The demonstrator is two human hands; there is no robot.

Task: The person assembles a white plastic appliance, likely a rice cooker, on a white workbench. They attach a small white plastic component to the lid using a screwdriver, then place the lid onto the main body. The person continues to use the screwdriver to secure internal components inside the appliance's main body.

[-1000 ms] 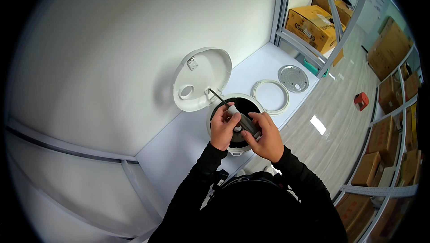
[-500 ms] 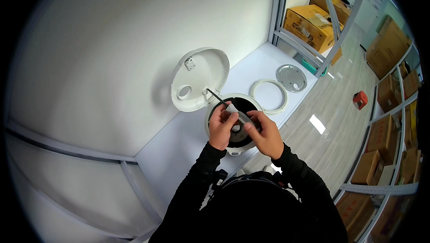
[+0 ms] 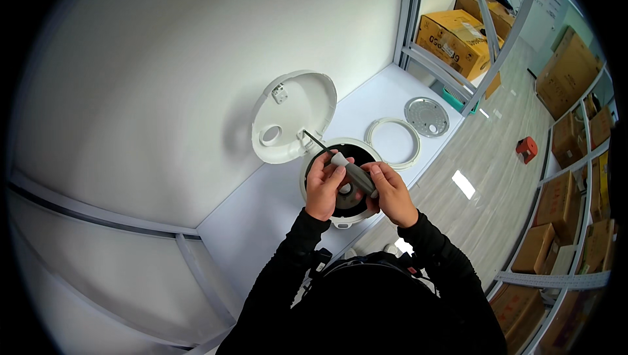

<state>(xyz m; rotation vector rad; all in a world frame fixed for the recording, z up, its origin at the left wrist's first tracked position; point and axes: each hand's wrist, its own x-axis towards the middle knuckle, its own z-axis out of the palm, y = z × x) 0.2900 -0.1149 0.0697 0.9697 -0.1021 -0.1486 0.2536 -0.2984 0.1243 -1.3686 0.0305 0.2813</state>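
Turning the screwdriver at the lid by the tabletop's wall edge seems underway, left hand and right hand clamping it; next needs steadiness.

1. Black long sleeves, the left and the right, cover both forearms, their fabric finely creased and bunched.
2. The sleeves end at the wrists, leaving the left hand and right hand bare.
3. A plain, matte black mass fills the lower middle, its details too dark to tell.
4. A small, boxy black piece sits at its left edge.
5. A small red patch shows at right.
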